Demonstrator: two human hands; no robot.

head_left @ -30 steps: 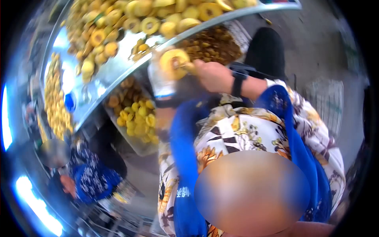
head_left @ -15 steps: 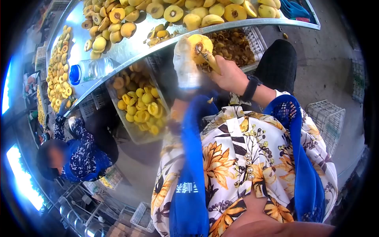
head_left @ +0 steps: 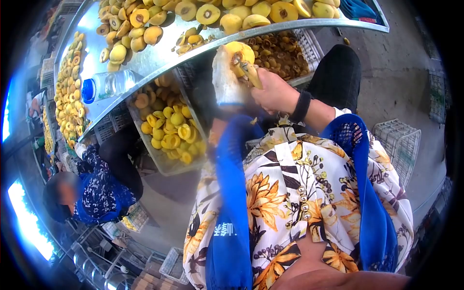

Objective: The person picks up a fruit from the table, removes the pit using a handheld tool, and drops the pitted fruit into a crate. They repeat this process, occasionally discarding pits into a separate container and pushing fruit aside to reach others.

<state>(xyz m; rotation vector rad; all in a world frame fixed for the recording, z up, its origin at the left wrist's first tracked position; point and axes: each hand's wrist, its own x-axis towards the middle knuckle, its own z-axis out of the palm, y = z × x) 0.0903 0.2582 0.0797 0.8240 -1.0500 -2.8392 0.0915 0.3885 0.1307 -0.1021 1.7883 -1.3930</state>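
My left hand [head_left: 225, 81], in a white glove, is closed around a halved yellow peach [head_left: 244, 50] with its cut face and brown centre showing. In my bare right hand [head_left: 276, 92] is a pitting knife with a light wooden handle [head_left: 253, 77]; its metal end is at the brown centre of the peach. Both hands are just in front of the metal table's edge. Behind them sits a crate of brown peach scraps [head_left: 279, 53]. To the left, a bin holds yellow peach halves [head_left: 169, 133].
Many halved peaches [head_left: 140, 19] are piled on the metal table [head_left: 159, 53]. A clear bottle with a blue cap [head_left: 108, 86] lies there on its side. A co-worker [head_left: 104, 188] sits at the left. A plastic crate [head_left: 396, 145] stands on the floor at right.
My right hand and the knife have shifted slightly left and down, with the blade still at the peach's centre. The co-worker's arms have moved a little. The whole view has shifted slightly.
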